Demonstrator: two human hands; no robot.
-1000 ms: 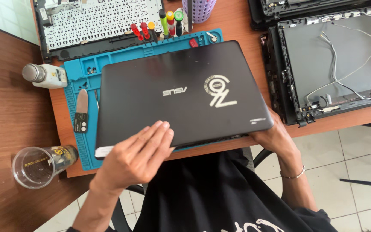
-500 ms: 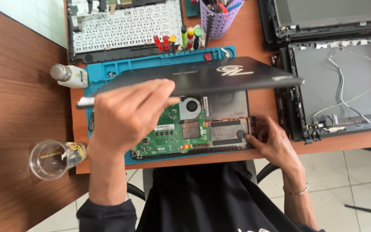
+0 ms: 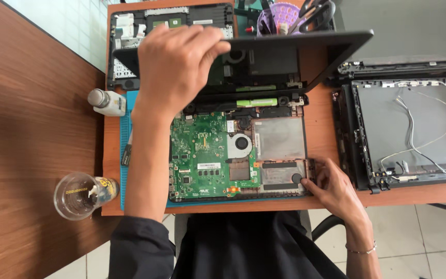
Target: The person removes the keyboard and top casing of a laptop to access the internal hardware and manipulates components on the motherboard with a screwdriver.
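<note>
Lid point(image 3: 295, 49) swung further up — left hand point(image 3: 176, 62) grip holding its edge, right hand point(image 3: 334, 188) pressing laptop base point(image 3: 280, 139) corner.

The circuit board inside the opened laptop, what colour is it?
Green: the circuit board shows best in the head view, below the left hand lifting the black lid.

Bottle point(image 3: 108, 102) and glass point(image 3: 78, 195) left of laptop point(image 3: 238, 155).

Repair workshop (opened laptops point(image 3: 238, 155), dismantled screen casing point(image 3: 414, 129)).
</note>
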